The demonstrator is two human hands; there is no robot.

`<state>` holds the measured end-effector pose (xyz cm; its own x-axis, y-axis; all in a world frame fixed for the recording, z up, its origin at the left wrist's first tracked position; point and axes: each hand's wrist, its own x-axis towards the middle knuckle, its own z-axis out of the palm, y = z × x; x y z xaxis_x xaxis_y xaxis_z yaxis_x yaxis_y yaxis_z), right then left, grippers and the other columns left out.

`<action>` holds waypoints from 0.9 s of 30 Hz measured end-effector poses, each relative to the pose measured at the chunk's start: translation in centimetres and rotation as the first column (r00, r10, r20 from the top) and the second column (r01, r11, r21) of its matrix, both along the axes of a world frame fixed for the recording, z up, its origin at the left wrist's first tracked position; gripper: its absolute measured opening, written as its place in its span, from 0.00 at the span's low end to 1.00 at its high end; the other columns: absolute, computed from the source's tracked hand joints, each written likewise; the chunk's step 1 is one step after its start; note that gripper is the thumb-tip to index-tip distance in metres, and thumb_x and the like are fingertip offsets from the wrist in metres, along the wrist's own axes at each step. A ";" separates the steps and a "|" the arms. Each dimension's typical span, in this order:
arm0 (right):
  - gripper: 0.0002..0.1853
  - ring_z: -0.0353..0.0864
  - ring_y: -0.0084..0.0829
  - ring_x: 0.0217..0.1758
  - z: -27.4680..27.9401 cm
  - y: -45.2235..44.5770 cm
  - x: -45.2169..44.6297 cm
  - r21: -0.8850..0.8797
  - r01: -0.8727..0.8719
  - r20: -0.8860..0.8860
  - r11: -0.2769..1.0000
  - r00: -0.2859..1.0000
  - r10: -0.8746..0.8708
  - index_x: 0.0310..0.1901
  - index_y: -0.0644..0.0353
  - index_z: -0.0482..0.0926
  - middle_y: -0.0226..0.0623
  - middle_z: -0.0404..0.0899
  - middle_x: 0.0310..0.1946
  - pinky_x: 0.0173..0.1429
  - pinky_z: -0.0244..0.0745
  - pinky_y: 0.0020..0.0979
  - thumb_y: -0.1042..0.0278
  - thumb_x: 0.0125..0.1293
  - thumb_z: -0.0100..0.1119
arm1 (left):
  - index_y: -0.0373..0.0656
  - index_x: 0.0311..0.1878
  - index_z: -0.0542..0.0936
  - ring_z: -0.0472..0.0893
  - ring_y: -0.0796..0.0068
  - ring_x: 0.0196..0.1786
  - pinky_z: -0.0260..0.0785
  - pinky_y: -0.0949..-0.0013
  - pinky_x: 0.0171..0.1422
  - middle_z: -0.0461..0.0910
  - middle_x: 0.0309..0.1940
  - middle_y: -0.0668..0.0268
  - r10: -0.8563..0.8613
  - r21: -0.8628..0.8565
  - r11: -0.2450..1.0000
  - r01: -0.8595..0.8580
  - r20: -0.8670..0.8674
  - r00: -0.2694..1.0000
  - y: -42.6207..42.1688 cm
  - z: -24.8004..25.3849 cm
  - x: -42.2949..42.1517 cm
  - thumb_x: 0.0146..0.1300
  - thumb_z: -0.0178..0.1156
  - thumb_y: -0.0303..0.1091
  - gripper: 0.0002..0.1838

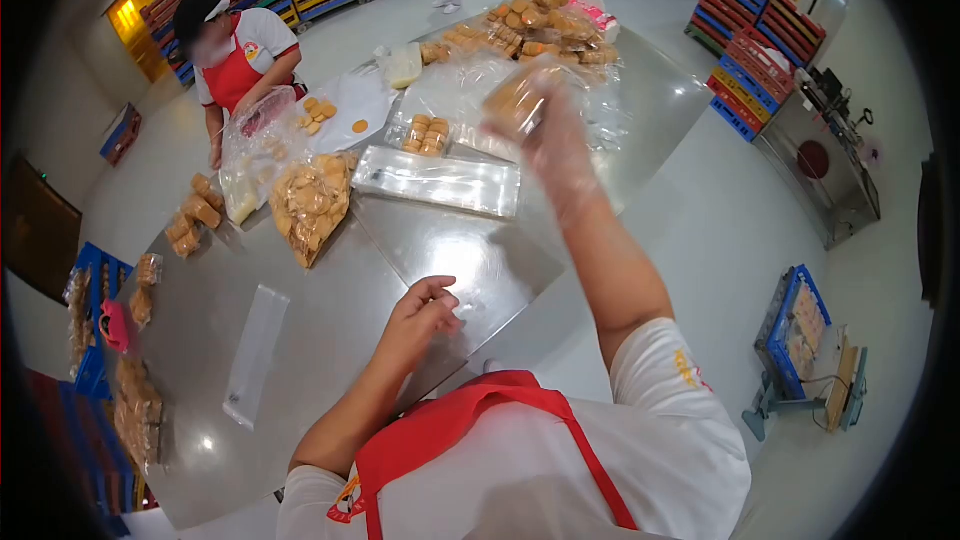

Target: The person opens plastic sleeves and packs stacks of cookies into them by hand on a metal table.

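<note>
My right hand [560, 140] is stretched out over the far part of the steel table, smeared by motion, and grips a clear plastic pack of biscuits [516, 102]. Near the front edge of the table, my left hand [424, 312] holds nothing; its fingers are loosely bent and apart. Between my hands and the far pile lies a shiny clear rectangular tray [436, 181]. Just behind it stands an open-looking pack of round biscuits [427, 135]. A large clear bag of flat brown pieces [311, 205] rests to the left of the tray.
Packed biscuits are heaped in a pile [545, 25] at the far end. A co-worker in a red apron [250, 65] bends over loose round biscuits [316, 114]. A flat plastic sleeve [257, 355] lies on the steel table [340, 340]. Stacked crates [740, 85] stand on the right.
</note>
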<state>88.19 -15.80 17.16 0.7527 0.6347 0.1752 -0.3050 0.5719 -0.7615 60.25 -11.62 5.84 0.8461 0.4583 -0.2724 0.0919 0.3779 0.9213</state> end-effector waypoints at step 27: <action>0.38 0.77 0.52 0.59 -13.8 -10.2 8.2 0.502 -0.450 -0.280 0.739 0.724 0.631 0.64 0.57 0.69 0.50 0.74 0.57 0.52 0.79 0.62 0.63 0.48 0.67 | 0.37 0.47 0.77 0.69 0.41 0.61 0.71 0.50 0.63 0.69 0.61 0.47 -0.040 0.947 -0.320 0.038 -0.054 0.998 10.9 2.9 35.8 0.54 0.65 0.28 0.16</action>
<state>96.43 -26.01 3.32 0.3508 0.9020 0.2515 -0.8766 0.4108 -0.2506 96.03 -0.72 8.72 0.8766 0.0773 0.4750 0.0556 -0.9967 0.0597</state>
